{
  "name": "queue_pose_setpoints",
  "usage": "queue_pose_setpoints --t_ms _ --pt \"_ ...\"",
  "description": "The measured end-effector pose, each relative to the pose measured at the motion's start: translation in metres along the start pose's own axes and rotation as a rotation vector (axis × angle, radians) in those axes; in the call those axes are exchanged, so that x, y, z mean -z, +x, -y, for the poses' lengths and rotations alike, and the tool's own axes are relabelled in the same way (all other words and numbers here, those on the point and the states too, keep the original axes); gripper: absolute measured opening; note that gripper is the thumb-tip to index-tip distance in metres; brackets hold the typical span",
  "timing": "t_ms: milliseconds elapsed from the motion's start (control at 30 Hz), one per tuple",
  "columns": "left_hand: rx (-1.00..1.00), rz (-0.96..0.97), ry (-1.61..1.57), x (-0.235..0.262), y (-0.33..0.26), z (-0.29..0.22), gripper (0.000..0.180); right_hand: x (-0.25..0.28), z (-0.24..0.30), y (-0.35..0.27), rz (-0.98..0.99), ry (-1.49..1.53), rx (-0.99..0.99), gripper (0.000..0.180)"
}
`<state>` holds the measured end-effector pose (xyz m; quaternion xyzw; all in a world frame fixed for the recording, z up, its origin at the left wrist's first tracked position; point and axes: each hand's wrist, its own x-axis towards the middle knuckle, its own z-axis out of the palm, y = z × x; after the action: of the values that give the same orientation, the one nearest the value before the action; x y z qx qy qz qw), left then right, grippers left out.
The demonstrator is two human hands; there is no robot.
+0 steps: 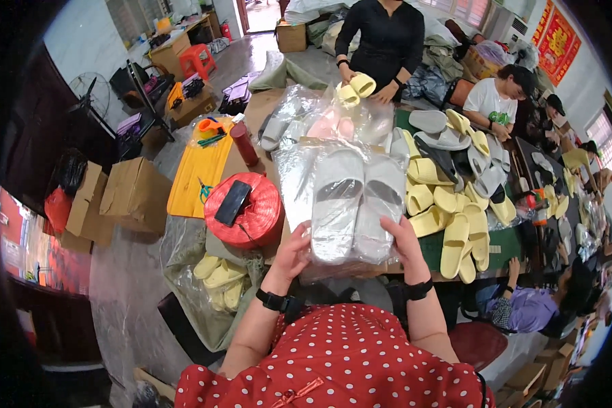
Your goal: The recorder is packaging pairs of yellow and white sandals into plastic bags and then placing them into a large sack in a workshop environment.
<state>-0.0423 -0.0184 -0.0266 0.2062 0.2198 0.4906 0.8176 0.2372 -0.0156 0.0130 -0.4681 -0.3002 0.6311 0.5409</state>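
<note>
A pair of light grey slide slippers [338, 207] lies side by side in a clear plastic bag, toes toward the far side, in front of my chest. My left hand [295, 250] grips the bag's near left edge. On the near right edge, my right hand [402, 238] holds the same package, thumb on top. Clear plastic wrap [294, 183] spreads just left of the slippers. Beyond them, a pink pair of slippers [332, 126] rests in clear plastic. To the right is a heap of loose yellow slippers [455, 238] mixed with grey and black ones.
Left of my hands sits a red twine roll [260, 221] with a black phone [232, 202] on it. A yellow board [196, 178] carries scissors and tape. A sack of yellow slippers [223, 279] stands below. Across the table, a person in black [381, 41] holds yellow slippers; others work at right.
</note>
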Motion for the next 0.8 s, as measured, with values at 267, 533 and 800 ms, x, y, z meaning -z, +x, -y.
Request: queue_pose_setpoints --t_ms 267,533,800 --pt "-0.315 -0.453 0.984 0.002 0.001 0.025 0.062 -0.015 -0.018 0.004 -0.016 0.127 -0.034 0.046" --pt "-0.027 -0.183 0.692 -0.017 -0.013 0.018 0.070 -0.029 -0.025 -0.001 0.053 0.185 0.016 0.042" --pt "-0.259 -0.463 0.599 -0.045 -0.044 0.008 0.116 -0.077 -0.028 -0.029 0.103 -0.369 0.288 0.048"
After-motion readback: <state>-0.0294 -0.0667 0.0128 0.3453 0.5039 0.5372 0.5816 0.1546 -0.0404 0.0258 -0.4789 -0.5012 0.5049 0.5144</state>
